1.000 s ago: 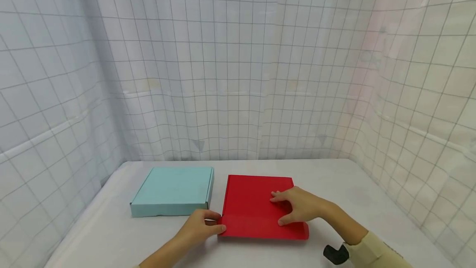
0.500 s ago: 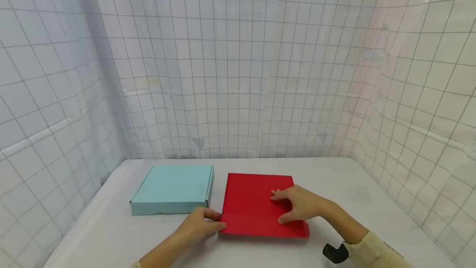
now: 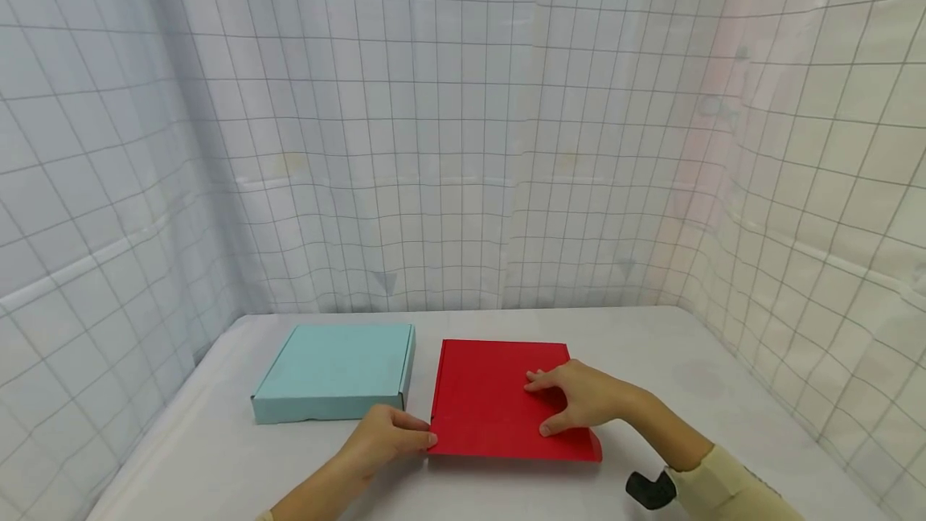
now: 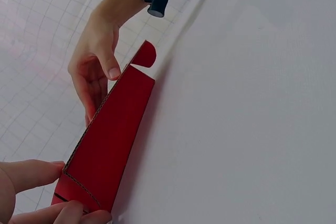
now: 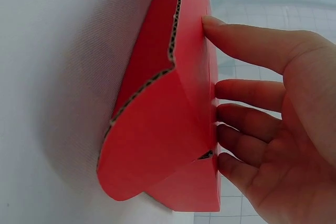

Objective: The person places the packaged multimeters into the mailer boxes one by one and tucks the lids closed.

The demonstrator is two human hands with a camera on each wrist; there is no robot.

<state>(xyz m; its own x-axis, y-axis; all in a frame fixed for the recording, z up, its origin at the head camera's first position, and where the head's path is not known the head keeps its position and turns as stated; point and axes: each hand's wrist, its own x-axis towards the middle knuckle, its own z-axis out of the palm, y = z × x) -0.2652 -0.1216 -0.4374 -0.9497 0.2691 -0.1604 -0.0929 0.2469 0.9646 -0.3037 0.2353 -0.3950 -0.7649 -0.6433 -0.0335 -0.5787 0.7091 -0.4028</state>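
A flat red cardboard box (image 3: pixel 492 384) lies on the white table, with its lid over it and a front flap (image 3: pixel 499 438) along the near side. My left hand (image 3: pixel 383 436) pinches the near left corner, thumb on the upper edge and the other fingers at the side. Spread across the lid, my right hand (image 3: pixel 589 399) rests its fingertips and thumb on the red cardboard. In the right wrist view a rounded side tab (image 5: pixel 149 135) sticks out at the near right corner. The left wrist view shows the front wall (image 4: pixel 110 135) beneath the lid edge.
A light blue closed cardboard box (image 3: pixel 336 360) sits left of the red one, a narrow gap apart. White gridded curtains (image 3: pixel 463 143) hang behind and on both sides of the table (image 3: pixel 651 344). A black device (image 3: pixel 651 490) is worn at the right cuff.
The front flap has tilted slightly and its left corner has drawn in under my left hand. My right hand stays where it was on the lid; the blue box has not moved.
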